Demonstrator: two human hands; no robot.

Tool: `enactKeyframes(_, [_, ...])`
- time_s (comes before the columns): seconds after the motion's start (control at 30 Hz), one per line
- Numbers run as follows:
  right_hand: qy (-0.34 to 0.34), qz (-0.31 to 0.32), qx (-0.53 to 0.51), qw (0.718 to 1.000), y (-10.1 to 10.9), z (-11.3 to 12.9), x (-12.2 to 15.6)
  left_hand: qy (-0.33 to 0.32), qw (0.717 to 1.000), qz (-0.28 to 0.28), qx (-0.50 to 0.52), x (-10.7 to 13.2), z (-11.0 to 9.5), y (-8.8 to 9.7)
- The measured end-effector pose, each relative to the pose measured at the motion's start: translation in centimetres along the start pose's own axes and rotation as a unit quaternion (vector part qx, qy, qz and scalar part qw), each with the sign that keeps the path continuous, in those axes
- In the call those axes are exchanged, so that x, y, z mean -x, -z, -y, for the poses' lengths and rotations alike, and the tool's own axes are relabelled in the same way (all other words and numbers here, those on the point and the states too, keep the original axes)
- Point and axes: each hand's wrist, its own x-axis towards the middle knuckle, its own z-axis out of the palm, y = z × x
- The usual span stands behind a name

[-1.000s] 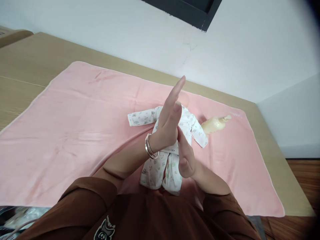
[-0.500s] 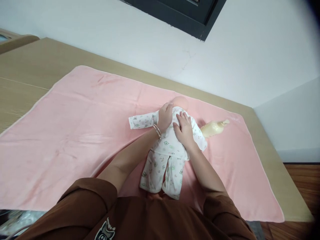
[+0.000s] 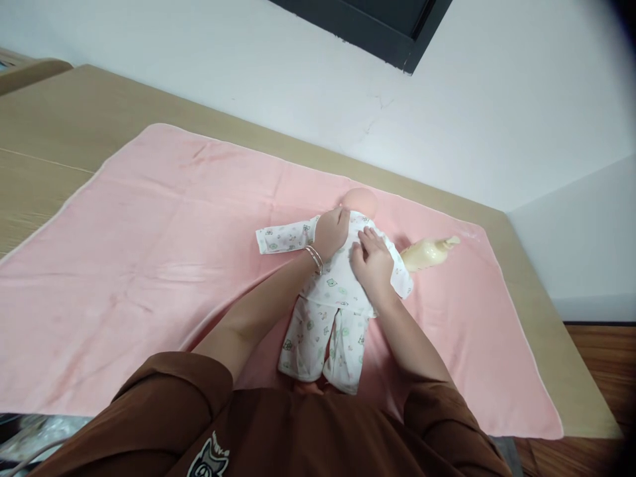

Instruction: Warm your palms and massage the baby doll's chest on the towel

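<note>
White-clothed doll lying on pink blanket, lower end lost behind brown shirt; left hand at its shoulder, grip hidden, can't tell; right hand across its torso, fingers loosely spread.

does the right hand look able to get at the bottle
Probably yes: the right hand rests on the patterned top, the bottle lies nearby on the pink blanket, and only a sleeve lies between them.

Doll in white printed top and matching trousers lies stretched out on pink blanket, smooth bare head toward far edge, one sleeve straight out sideways, other slanting down, trouser legs slightly parted.
</note>
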Motion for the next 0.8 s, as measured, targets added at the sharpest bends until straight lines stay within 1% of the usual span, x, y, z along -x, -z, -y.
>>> enactKeyframes(0.13, [0.018,0.078,0.022,0.997,-0.1,-1.3,-1.4,-0.033,0.996,0.014,-0.077,0.4,-0.5,0.2])
enactKeyframes(0.23, [0.062,0.112,0.044,0.991,0.0,-1.0,-1.4,-0.065,0.990,0.020,-0.121,0.4,-0.6,0.3])
enactKeyframes(0.3, [0.090,0.104,0.047,0.989,0.0,-0.3,-0.8,-0.073,0.989,0.021,-0.127,0.3,-0.5,0.4])
enactKeyframes(0.37, [0.097,0.071,0.036,0.992,0.0,0.1,-0.3,-0.066,0.989,0.023,-0.128,0.2,-0.5,0.4])
enactKeyframes(0.43, [0.080,0.033,0.019,0.996,-0.2,0.0,0.0,-0.057,0.988,0.030,-0.142,0.2,-0.5,0.4])
enactKeyframes(0.5, [0.048,0.012,0.005,0.999,-0.3,-0.5,-0.2,-0.052,0.982,0.041,-0.176,0.3,-0.6,0.4])
enactKeyframes(0.57, [0.023,0.024,0.004,0.999,-0.4,-1.2,-0.7,-0.055,0.972,0.053,-0.223,0.5,-0.8,0.4])
enactKeyframes(0.63, [0.019,0.060,0.015,0.998,-0.4,-1.6,-1.2,-0.064,0.960,0.065,-0.264,0.7,-0.9,0.3])
enactKeyframes(0.73, [0.042,0.103,0.045,0.993,-0.5,-1.5,-1.6,-0.072,0.951,0.085,-0.287,0.7,-1.1,0.4])
enactKeyframes(0.8, [0.058,0.104,0.055,0.991,-0.6,-1.0,-1.3,-0.061,0.953,0.101,-0.280,0.4,-1.1,0.6])
